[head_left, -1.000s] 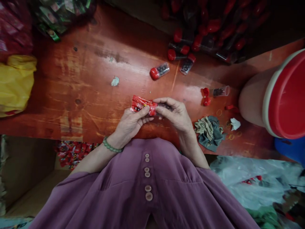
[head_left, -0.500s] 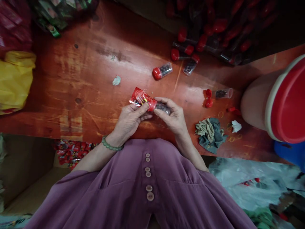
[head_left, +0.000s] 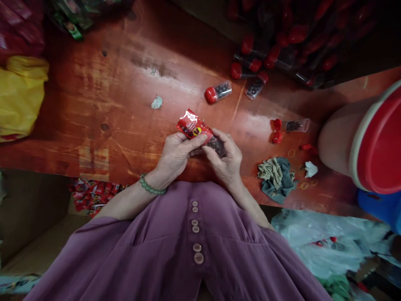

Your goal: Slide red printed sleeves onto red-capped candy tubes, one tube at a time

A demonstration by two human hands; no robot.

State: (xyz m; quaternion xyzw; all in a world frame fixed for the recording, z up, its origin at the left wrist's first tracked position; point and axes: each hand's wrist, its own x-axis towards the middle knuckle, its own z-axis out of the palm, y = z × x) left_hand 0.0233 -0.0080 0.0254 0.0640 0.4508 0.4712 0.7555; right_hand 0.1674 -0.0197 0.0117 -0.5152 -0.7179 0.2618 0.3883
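Observation:
Close in front of my body, a clear bottle of small dark balls [head_left: 217,147] rests in the fingers and thumb of my right hand [head_left: 228,161]. A red printed plastic wrapper [head_left: 194,127] covers the bottle's other end, hiding any cap there. My left hand [head_left: 177,156] pinches this wrapper, thumb on top; its other fingers are partly hidden behind. The flat end of the wrapper sticks out up and to the left. Beyond the hands, a red-capped bottle [head_left: 218,92] lies on its side on the red-brown table [head_left: 131,121].
Farther back lie another capped bottle [head_left: 257,85] and a dark heap of more. On the right are an uncapped bottle [head_left: 298,125], red caps [head_left: 277,131], crumpled cloths [head_left: 277,177], rubber bands and a large bucket [head_left: 336,129]. Red wrappers [head_left: 95,194] fill a box below left.
The red wrapper has turned and now covers more of the bottle, its printed face more toward me. Both hands stay close together. The view has shifted slightly.

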